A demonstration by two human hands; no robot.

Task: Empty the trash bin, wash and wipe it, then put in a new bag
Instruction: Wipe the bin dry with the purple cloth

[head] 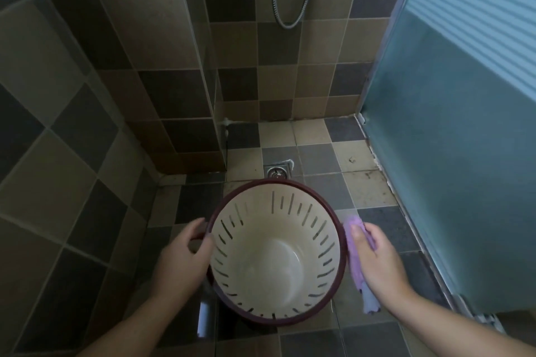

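- Trash bin (pixel 275 252) was held upright over the tiled bathroom floor (pixel 374 191), opening toward the camera, just on the near side of the floor drain (pixel 277 172); whether its base touched the floor couldn't be told.
- Bin: cream slotted wall w/ dark maroon rim. Inside was bare, no rubbish and no bag seen, so emptying judged done.
- Left hand (pixel 185 258) gripped the rim on the bin's left side, fingers curled round it, thumb at the inner edge.
- Right hand (pixel 377 261) was clamped on a purple cloth (pixel 355 243), pressed vs. the outside of the rim on the right side. Cloth's pale tail hung below the wrist.
- Hands were apart, one each side of the bin.
- Stage, as judged: wipe step under way, outer rim/wall being worked. Wash prob. done. Bin bottom showed a sheen, but wet or only glossy plastic not certain.
- Left to do: finish wiping, then fit new bag. No bag in view anywhere.
- Surroundings: shower hose (pixel 287 9) hung on the far tiled wall; frosted blue-green door panel (pixel 452 153) along the right edge of the floor. Grime visible in grout by the door.
- Writing/brands: none readable on bin, cloth or fittings. No labels seen.
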